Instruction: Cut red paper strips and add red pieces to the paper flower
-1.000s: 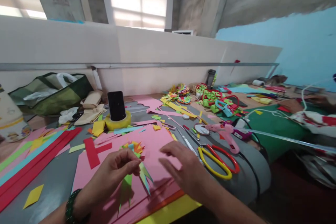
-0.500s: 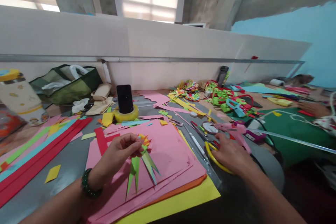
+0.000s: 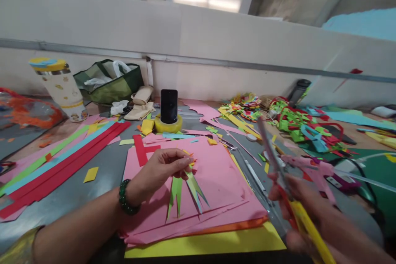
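Note:
Between the fingertips of my left hand (image 3: 165, 169) is a small folded paper piece (image 3: 193, 189) with long pointed green strips and an orange, jagged top. Its points hang over a stack of pink paper (image 3: 222, 181), which has orange and yellow sheets beneath. My right hand (image 3: 312, 210) grips a pair of scissors (image 3: 306, 222) with yellow and red handles, blades pointing up and away. Motion blurs that hand and the blades, and I cannot tell how far the blades are apart. To its right lies a pink glue gun (image 3: 312, 169).
A phone (image 3: 169, 106) stands in a yellow tape roll (image 3: 168, 123) behind the paper. Long red strips (image 3: 68, 165) and a tumbler (image 3: 60, 88) are on the left. Heaps of coloured paper strips (image 3: 293, 119) lie at the back right. A white pen-like tool (image 3: 255, 175) lies beside the stack.
My right hand has lifted the scissors off the table, beside the glue gun, and raised them. My left hand still pinches the paper piece. The view has turned to the left.

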Demonstrator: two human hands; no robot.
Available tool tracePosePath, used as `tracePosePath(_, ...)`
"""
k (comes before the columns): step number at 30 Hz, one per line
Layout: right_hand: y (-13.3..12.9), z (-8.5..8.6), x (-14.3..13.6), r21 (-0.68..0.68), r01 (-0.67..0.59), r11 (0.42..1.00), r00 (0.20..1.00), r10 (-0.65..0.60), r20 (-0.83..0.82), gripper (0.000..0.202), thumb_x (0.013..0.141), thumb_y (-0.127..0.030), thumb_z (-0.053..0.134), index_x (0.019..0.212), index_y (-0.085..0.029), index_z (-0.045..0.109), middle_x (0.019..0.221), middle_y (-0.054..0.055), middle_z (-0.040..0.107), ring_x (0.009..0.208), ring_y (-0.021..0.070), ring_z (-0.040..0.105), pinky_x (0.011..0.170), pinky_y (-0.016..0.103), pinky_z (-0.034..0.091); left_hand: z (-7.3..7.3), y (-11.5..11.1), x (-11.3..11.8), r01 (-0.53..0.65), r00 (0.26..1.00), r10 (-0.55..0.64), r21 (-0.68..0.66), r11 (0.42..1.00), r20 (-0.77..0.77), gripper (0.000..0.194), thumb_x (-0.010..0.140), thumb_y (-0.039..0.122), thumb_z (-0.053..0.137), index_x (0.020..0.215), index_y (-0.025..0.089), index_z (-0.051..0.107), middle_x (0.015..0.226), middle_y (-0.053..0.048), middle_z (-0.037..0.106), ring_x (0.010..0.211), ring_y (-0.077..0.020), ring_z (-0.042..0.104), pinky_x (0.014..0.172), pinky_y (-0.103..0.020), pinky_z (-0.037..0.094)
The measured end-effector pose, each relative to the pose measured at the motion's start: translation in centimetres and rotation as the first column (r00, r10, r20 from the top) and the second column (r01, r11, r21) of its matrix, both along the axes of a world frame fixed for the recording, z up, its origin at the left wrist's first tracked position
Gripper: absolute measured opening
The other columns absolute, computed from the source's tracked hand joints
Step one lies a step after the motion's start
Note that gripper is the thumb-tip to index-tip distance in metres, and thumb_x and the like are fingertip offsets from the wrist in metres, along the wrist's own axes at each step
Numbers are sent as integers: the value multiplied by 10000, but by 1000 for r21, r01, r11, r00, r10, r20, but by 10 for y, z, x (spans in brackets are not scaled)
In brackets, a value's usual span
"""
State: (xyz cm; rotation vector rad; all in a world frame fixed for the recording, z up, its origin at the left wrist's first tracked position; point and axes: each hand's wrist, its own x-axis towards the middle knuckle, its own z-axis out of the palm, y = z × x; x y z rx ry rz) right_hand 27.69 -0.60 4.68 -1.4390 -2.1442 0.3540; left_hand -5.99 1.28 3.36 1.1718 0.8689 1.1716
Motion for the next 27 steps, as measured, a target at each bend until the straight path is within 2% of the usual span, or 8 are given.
tracePosePath(2, -6, 3, -19, 2, -104, 995, 993, 104, 47, 850, 584, -635, 690, 1334, -300, 472, 1274, 84, 606, 1083, 373, 602, 795, 413, 570, 1, -1, -1, 0, 1000, 0, 13, 1000, 0, 195, 762, 349, 711, 731, 159, 677, 662, 1, 665, 572, -89, 608, 572, -189, 461)
tracePosePath(3, -7, 5, -28, -11, -158, 987, 984, 158, 82, 866, 584, -649, 687, 1339, -284, 470, 1286, 94, 598, 1100, 376, 592, 811, 414, 563, 2, -2, -1, 0, 1000, 0, 19, 1000, -2, 190, 765, 345, 709, 735, 160, 680, 663, 1, 667, 571, -89, 612, 569, -188, 462)
tracePosePath(7, -8, 15, -63, -123, -157, 980, 957, 182, 226, 862, 521, -629, 760, 1247, -217, 543, 1108, 106, 684, 912, 302, 674, 729, 336, 574, 3, -3, -1, 14, 1000, -13, 48, 999, -20, 178, 780, 327, 697, 735, 156, 683, 663, 2, 663, 577, -92, 620, 572, -187, 464)
tracePosePath(10, -6, 14, -76, -111, -180, 977, 950, 202, 238, 861, 478, -646, 775, 1191, -202, 585, 1023, 93, 704, 821, 268, 684, 687, 318, 570, 3, -4, -1, 29, 999, -27, 61, 998, -25, 186, 776, 334, 700, 747, 150, 682, 660, -1, 659, 577, -100, 620, 575, -197, 468)
tracePosePath(15, -6, 7, -75, -82, -189, 978, 956, 203, 213, 826, 434, -574, 826, 1159, -236, 620, 997, 70, 716, 811, 272, 682, 676, 328, 562, 5, -5, 0, 17, 1000, -16, 36, 999, -18, 229, 738, 369, 725, 717, 149, 667, 646, -5, 652, 565, -114, 614, 558, -216, 467)
tracePosePath(22, -8, 7, -73, -79, -202, 976, 948, 216, 233, 739, 531, -605, 777, 1143, -217, 631, 793, 23, 708, 635, 193, 653, 555, 248, 527, 2, -5, 0, 51, 999, -51, 20, 998, -8, 225, 751, 355, 714, 698, 150, 639, 657, -1, 656, 574, -110, 616, 576, -216, 453)
tracePosePath(25, -8, 5, -71, -80, -186, 979, 947, 201, 253, 770, 533, -612, 772, 1167, -201, 624, 662, 0, 670, 531, 173, 609, 470, 236, 490, 0, -5, 0, 68, 998, -68, 4, 998, -1, 218, 752, 347, 715, 704, 150, 633, 650, 3, 650, 579, -112, 618, 579, -214, 444)
tracePosePath(27, -6, 2, -69, -85, -182, 980, 950, 198, 243, 719, 571, -595, 758, 1154, -194, 632, 627, -5, 660, 494, 168, 592, 447, 237, 476, 0, -5, 0, 75, 997, -75, 0, 997, -5, 218, 757, 349, 711, 704, 153, 632, 650, 5, 645, 578, -114, 617, 581, -217, 436)
